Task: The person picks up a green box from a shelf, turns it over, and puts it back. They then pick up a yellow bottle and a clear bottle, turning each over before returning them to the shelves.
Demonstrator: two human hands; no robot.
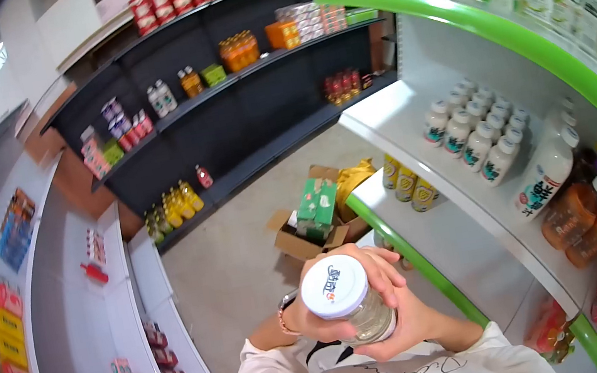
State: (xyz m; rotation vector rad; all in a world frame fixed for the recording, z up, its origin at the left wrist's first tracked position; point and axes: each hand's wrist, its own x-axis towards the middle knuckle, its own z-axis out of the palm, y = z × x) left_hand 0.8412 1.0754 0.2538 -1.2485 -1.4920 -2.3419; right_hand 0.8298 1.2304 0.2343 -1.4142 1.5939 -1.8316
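- Both your left hand [306, 323] and right hand [415, 318] grip a clear white-lidded jar [338, 290] at your chest.
- Green-edged white shelf [422, 266] just right; grey floor [238, 270] open leftward.
- Open brown cardboard box [293, 243] ahead.

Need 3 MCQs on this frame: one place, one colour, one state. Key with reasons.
1. Where is the open cardboard box?
A. On the floor of the aisle
B. On a green-edged shelf
C. In the person's arms

2. What colour is the lid of the jar?
A. Red
B. White
C. Green

3. How is the jar held?
A. By the left hand alone
B. It stands free on a shelf
C. By the left hand and the right hand together

Key:
1 A: the box sits on the floor by the foot of the shelving.
2 B: the lid is white with printed lettering.
3 C: fingers of both hands wrap around the jar in front of the chest.
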